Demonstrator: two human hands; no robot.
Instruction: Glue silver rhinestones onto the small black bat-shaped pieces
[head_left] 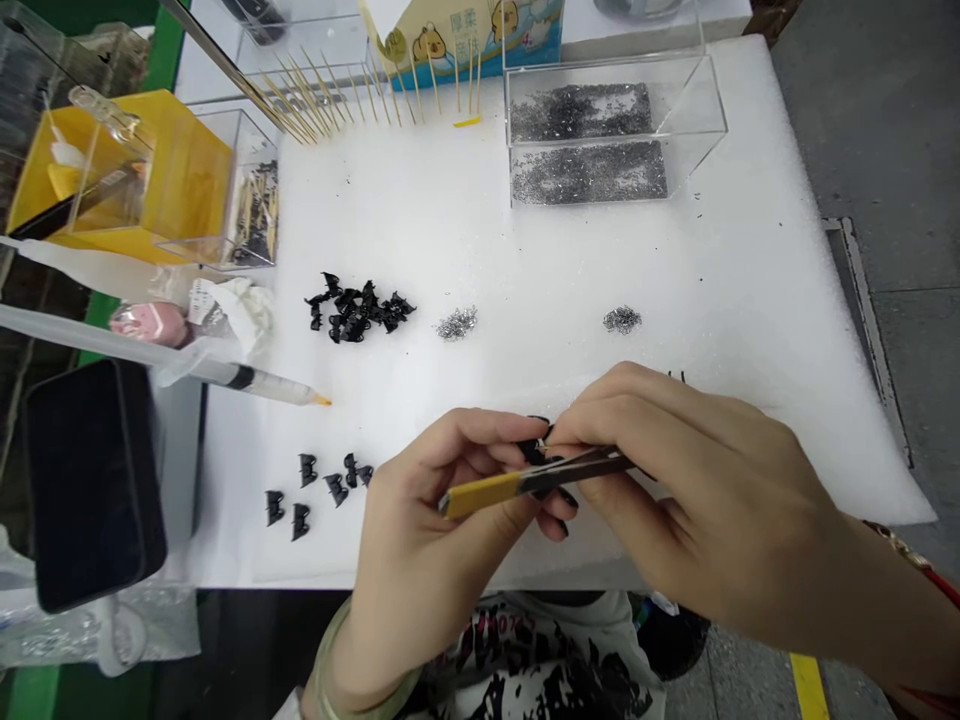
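The person's left hand (pixel 420 520) has thumb and forefinger pinched shut on a small black clip (pixel 536 450), held just above the bench (pixel 525 260) near its front edge. The right hand (pixel 697 500) meets it, fingers closed round a slim pair of tweezers (pixel 525 485) whose yellow end lies across the left fingers. The tips are hidden between the two hands, so I cannot tell whether they hold anything.

Just left of the fingers and a little lower sits a loose group of black clips (pixel 315 490). Beyond the fingers lies a bigger heap of clips (pixel 358 308), with two small piles of metal bits (pixel 457 323) and (pixel 622 319) to its right. Further off still stands a clear box (pixel 712 120) with more of that metal. A syringe (pixel 262 383) points in from the left, near a dark phone (pixel 90 480).

The risk, as I see it, is the smallness of it all. The clip is held only by fingertips, and a slight slackening or a push from the tweezers could flick it off the bench edge. A brushing sleeve or wrist could also scatter the nearer metal pile across the white foam.
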